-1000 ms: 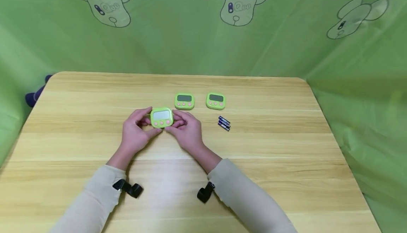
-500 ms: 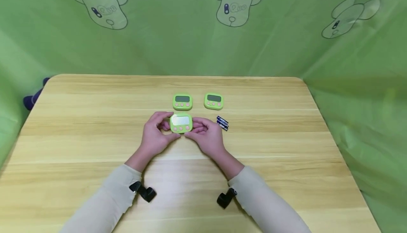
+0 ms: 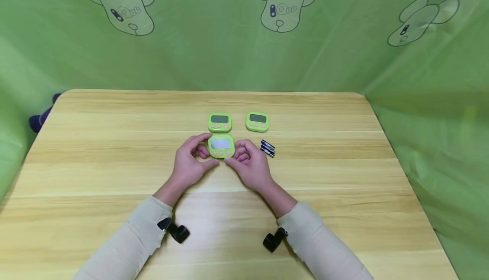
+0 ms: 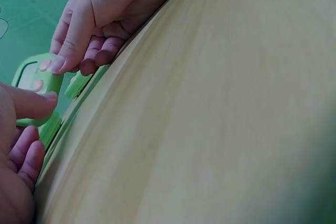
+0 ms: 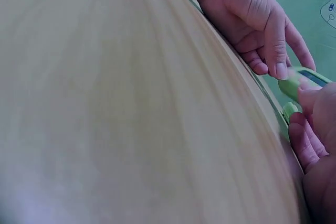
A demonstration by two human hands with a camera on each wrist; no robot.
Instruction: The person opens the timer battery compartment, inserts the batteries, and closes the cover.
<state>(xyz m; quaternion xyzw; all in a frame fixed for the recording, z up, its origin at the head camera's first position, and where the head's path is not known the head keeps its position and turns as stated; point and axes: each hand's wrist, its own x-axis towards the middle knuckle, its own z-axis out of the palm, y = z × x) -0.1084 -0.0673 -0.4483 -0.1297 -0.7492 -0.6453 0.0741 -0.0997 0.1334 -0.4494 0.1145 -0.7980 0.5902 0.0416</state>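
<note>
A green digital kitchen timer [image 3: 221, 145] with a pale screen and pink buttons is held between both hands in the head view. My left hand [image 3: 188, 161] pinches its left side, thumb at the near edge and forefinger at the far corner. On the other side, my right hand [image 3: 252, 165] holds the right end with thumb and fingers. Both thumbs lie against the timer [image 4: 52, 85] in the left wrist view. Part of the timer [image 5: 290, 85] is hidden by the right fingers in the right wrist view. Its back is out of sight.
Two matching green timers, one on the left [image 3: 219, 123] and one on the right [image 3: 257, 121], lie just beyond the hands. Several dark blue batteries [image 3: 268, 148] sit close to the right hand's knuckles. A green curtain [image 3: 214, 59] hangs behind the wooden table [image 3: 324, 178].
Both hands have carried the timer to the right, to just in front of the left of the other two timers. Over the last half second it shifted only slightly.
</note>
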